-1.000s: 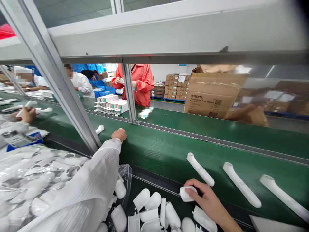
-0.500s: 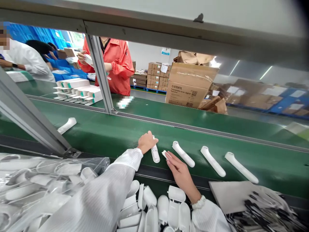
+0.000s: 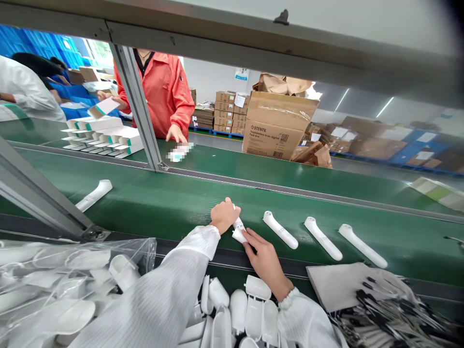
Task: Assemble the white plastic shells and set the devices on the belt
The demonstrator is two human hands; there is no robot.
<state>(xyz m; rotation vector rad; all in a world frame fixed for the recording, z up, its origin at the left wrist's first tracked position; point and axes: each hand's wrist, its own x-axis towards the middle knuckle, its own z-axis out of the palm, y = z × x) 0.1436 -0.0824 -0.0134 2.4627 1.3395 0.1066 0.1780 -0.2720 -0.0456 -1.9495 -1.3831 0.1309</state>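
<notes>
My left hand (image 3: 224, 214) is closed around the upper end of a white handheld device (image 3: 238, 224), shaped like a forehead thermometer, on the green conveyor belt (image 3: 174, 203). My right hand (image 3: 264, 253) pinches a small white plastic cover (image 3: 239, 236) against the device's lower end. Whether the cover is seated cannot be made out. To the right, a row of three similar devices lies at a slant, the nearest one (image 3: 281, 231) close to my right fingers. Another white device (image 3: 94, 194) lies far left, partly behind a metal post.
Loose white covers (image 3: 238, 309) are heaped below my hands. A clear plastic bag (image 3: 72, 285) of white parts lies left; a pile of dark-tipped cords (image 3: 384, 304) lies right. A metal post (image 3: 139, 106) rises beyond the belt. Across it, a person in red (image 3: 163, 92) handles small boxes (image 3: 108, 133).
My right hand has moved left, bringing the cover onto the lower end of the device. My left hand keeps hold of the device. Across the belt, the person in red has lowered a hand.
</notes>
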